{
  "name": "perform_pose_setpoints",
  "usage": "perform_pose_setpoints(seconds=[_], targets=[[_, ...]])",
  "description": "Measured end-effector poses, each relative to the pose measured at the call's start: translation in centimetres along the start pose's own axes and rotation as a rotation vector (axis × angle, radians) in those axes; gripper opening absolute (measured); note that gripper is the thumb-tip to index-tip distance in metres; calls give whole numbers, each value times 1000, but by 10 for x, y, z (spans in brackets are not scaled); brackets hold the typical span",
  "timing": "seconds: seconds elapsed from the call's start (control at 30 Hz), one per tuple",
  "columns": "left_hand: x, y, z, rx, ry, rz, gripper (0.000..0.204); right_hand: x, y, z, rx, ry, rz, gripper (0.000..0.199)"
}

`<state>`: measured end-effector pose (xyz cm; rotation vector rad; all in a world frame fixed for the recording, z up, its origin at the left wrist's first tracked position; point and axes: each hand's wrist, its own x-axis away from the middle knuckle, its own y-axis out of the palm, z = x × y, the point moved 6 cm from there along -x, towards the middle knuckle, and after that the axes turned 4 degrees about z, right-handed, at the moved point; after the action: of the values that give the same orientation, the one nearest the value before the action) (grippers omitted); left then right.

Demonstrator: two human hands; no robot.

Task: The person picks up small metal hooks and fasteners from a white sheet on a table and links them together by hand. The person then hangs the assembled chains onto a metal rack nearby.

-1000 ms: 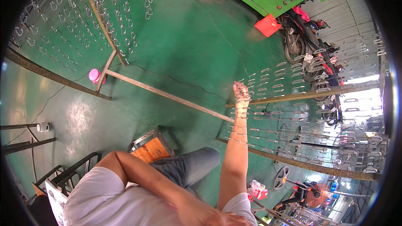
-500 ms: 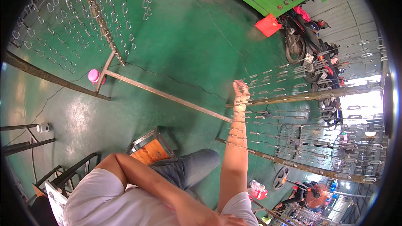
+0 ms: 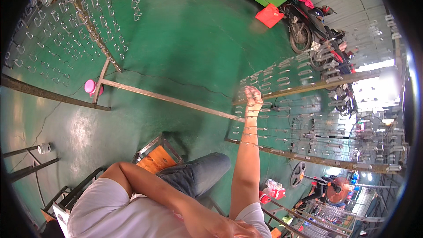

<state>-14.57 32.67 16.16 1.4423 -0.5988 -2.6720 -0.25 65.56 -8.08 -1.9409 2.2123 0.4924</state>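
Where hand [image 3: 253, 100] grips, glinting metal hooks [image 3: 282, 89]

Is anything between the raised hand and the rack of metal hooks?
No, nothing visible. The right hand is already up at the rack, with its fingers among the hooks. The left hand stays low by the body.

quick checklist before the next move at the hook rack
1. Right hand at the rack, fingers curled on a hook row: ok.
2. Grip on a single hook: cannot tell, too small.
3. Left hand resting at the lower edge, holding nothing visible: ok.
4. Rack frame bar above the hand not blocked: ok.
5. Stool beside the knee, off the arm's path: ok.
6. Hooks near the hand filled: cannot tell, blurred.
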Motion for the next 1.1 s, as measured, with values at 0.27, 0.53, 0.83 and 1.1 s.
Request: perform_pose_setpoints(seconds=[0.27,0.53,0.83,1.1], targets=[[-12,18,16,30,85,-145,28,49,-35,-62,142,-88,131,13],[-24,64,-21,209,-99,-442,18,183,-108,-173,189,73,490,12],[-51,133,-101,539,-264,-641,14,447,-152,-319,714,37,1050,12],[-61,164,-324,-48,-867,-308,10,653,-60,-412,881,127,1751,14]])
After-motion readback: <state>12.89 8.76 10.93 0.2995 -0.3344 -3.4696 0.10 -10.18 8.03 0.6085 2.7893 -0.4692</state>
